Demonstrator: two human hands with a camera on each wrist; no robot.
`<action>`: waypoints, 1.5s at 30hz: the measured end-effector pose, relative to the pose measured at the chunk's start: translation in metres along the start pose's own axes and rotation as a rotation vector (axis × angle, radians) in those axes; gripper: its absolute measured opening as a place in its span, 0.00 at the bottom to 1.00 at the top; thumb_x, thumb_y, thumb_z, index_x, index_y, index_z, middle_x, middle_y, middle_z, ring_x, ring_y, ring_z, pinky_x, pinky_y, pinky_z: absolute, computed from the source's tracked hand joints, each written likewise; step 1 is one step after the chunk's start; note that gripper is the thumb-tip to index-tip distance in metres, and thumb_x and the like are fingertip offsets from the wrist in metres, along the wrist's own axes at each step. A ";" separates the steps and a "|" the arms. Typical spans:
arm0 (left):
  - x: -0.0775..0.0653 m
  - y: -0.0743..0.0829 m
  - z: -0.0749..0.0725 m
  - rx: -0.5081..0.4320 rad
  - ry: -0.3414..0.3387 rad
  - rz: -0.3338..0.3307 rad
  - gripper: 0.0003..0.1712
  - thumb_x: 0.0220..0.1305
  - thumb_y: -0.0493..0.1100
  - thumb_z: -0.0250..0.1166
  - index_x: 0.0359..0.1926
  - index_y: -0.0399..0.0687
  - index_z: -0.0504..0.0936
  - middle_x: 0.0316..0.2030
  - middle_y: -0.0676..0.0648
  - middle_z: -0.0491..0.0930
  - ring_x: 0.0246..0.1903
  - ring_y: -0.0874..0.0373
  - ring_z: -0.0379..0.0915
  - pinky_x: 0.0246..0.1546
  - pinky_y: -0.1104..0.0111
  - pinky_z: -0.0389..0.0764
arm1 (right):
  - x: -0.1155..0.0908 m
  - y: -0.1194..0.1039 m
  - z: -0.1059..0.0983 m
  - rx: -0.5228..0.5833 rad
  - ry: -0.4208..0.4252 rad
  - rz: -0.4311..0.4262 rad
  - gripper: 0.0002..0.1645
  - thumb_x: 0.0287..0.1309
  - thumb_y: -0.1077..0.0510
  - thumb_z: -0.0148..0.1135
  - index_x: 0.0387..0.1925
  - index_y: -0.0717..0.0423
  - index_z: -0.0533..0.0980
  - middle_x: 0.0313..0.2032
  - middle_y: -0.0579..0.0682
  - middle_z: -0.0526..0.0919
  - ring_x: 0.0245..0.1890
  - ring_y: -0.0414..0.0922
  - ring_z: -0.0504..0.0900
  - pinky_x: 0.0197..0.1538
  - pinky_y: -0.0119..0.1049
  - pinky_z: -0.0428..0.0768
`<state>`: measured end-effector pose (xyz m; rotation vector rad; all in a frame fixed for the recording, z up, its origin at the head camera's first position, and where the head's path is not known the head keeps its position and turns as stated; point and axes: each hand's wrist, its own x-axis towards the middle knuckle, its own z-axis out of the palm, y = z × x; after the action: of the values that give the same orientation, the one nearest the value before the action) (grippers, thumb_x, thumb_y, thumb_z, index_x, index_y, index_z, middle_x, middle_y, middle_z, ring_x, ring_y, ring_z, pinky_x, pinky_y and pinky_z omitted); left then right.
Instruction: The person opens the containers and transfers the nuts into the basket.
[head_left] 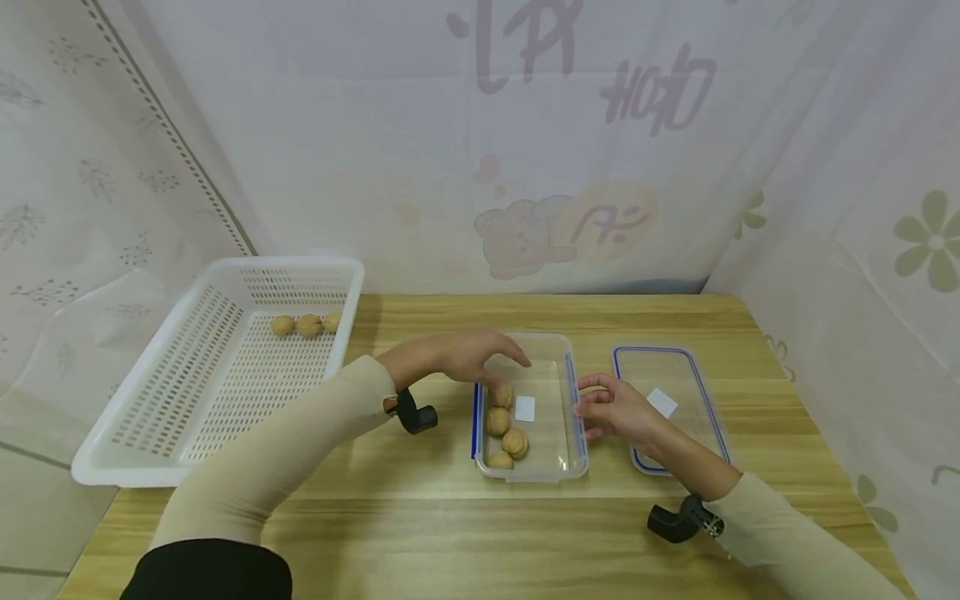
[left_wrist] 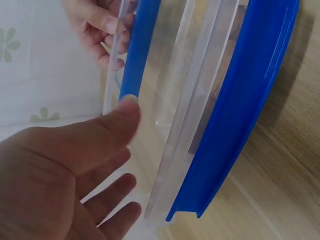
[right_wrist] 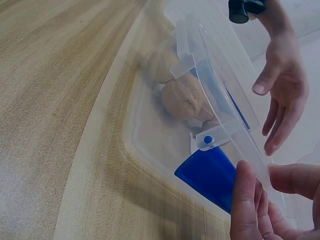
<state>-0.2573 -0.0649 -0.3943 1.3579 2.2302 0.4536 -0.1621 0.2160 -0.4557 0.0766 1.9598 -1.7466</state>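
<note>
A clear plastic box (head_left: pixel 551 446) with blue side clips (left_wrist: pixel 240 110) stands at the middle of the table. Several walnuts (head_left: pixel 515 442) lie along its left side, beside a small white label (head_left: pixel 525 408). Over the box's left part hovers my left hand (head_left: pixel 468 356), fingers loosely spread and holding nothing; a walnut (head_left: pixel 502 398) shows just below it. My right hand (head_left: pixel 618 410) holds the box's right rim, with thumb and fingers on either side of the edge in the right wrist view, near a blue clip (right_wrist: pixel 210 180).
A large white perforated basket (head_left: pixel 348 308) stands at the left, with several walnuts (head_left: pixel 308 326) along its far right side. Right of the box lies a clear lid (head_left: pixel 678 375) with a blue seal, partly under my right forearm. Printed curtains (head_left: pixel 420 167) border the wooden table (head_left: pixel 420 533).
</note>
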 end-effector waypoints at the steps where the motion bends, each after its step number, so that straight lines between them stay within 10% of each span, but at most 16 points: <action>1: 0.001 0.000 0.000 -0.007 -0.024 -0.010 0.29 0.69 0.39 0.68 0.68 0.38 0.74 0.68 0.40 0.72 0.71 0.46 0.63 0.73 0.55 0.62 | 0.000 0.000 0.000 0.002 0.000 0.000 0.28 0.66 0.68 0.63 0.63 0.68 0.64 0.38 0.50 0.81 0.36 0.45 0.83 0.39 0.39 0.87; 30: 0.028 0.011 0.014 0.197 -0.257 -0.310 0.25 0.72 0.40 0.64 0.68 0.47 0.76 0.67 0.46 0.74 0.67 0.52 0.67 0.68 0.62 0.70 | 0.000 0.001 0.000 0.012 -0.001 -0.006 0.28 0.66 0.68 0.63 0.63 0.68 0.64 0.38 0.49 0.81 0.36 0.44 0.83 0.38 0.37 0.87; 38: 0.029 0.010 0.015 0.231 -0.248 -0.271 0.04 0.71 0.42 0.66 0.43 0.47 0.83 0.37 0.53 0.75 0.36 0.60 0.67 0.38 0.69 0.69 | 0.000 -0.001 0.001 0.013 0.000 -0.007 0.29 0.67 0.68 0.63 0.64 0.68 0.63 0.38 0.50 0.81 0.35 0.44 0.83 0.38 0.37 0.87; 45: 0.028 0.008 0.017 0.220 -0.195 -0.234 0.16 0.72 0.40 0.65 0.58 0.45 0.82 0.51 0.49 0.81 0.48 0.57 0.74 0.52 0.66 0.76 | 0.000 0.000 0.001 0.007 -0.001 -0.007 0.28 0.67 0.68 0.63 0.64 0.68 0.63 0.38 0.50 0.81 0.35 0.44 0.83 0.38 0.37 0.87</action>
<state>-0.2532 -0.0357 -0.4108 1.1678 2.2873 -0.0068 -0.1619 0.2150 -0.4553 0.0717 1.9548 -1.7578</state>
